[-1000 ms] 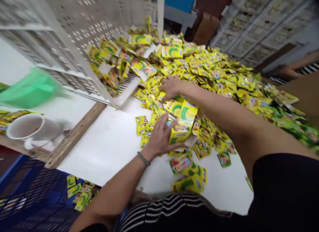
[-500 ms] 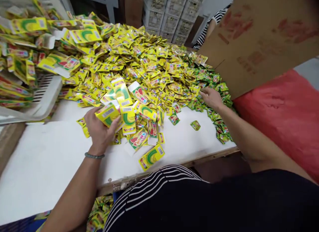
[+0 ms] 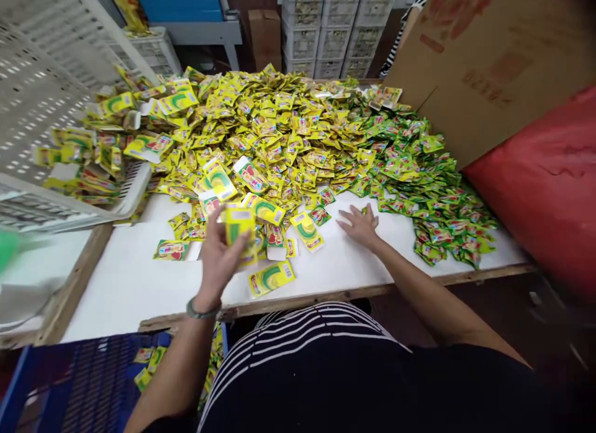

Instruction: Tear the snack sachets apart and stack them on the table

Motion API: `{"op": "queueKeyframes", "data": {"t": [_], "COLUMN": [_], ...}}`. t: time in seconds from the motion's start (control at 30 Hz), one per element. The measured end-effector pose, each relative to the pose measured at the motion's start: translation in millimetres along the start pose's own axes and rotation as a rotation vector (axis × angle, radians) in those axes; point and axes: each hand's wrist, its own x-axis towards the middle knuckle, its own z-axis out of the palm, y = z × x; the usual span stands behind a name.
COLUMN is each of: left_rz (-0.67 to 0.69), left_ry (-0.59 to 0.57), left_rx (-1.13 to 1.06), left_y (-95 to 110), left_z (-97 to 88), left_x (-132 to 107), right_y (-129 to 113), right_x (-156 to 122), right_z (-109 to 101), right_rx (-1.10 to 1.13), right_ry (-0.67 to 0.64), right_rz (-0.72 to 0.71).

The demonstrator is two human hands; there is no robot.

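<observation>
My left hand (image 3: 218, 259) is closed round a small yellow carton (image 3: 240, 225), held upright above the white table (image 3: 130, 278). My right hand (image 3: 359, 224) lies open and flat on the table, fingers spread, just short of the big heap of yellow and green sachets (image 3: 298, 129). Flattened yellow cartons (image 3: 271, 277) and loose sachets lie between the two hands. A green-beaded band circles my left wrist.
A white perforated crate (image 3: 56, 110) tips onto the table at the left, spilling cartons. A brown cardboard box (image 3: 484, 54) and a red sack (image 3: 549, 185) stand at the right. White crates are stacked at the back. A blue crate (image 3: 79, 383) sits below the table's front edge.
My right hand has drawn back from the green sachets at the right to the bare table in front of me. My left hand has lifted the carton upright. My view has tilted up.
</observation>
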Motion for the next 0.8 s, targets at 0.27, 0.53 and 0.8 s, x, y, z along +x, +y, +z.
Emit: {"op": "queueKeyframes", "data": {"t": [0.27, 0.53, 0.8], "left_rz": [-0.447, -0.397, -0.022], "left_ry": [0.021, -0.379, -0.958], "left_rx": [-0.274, -0.001, 0.723], "left_y": [-18, -4, 17], "left_z": [71.2, 87.9, 113.6], "left_x": [-51, -68, -61], "right_y": [-74, -76, -20], "right_x": [31, 73, 33], "right_z": [-10, -1, 11], "right_rx": [0.048, 0.081, 0.779], "right_ry": [0.195, 0.024, 0.131], "right_rz": [-0.296, -0.260, -0.227]}}
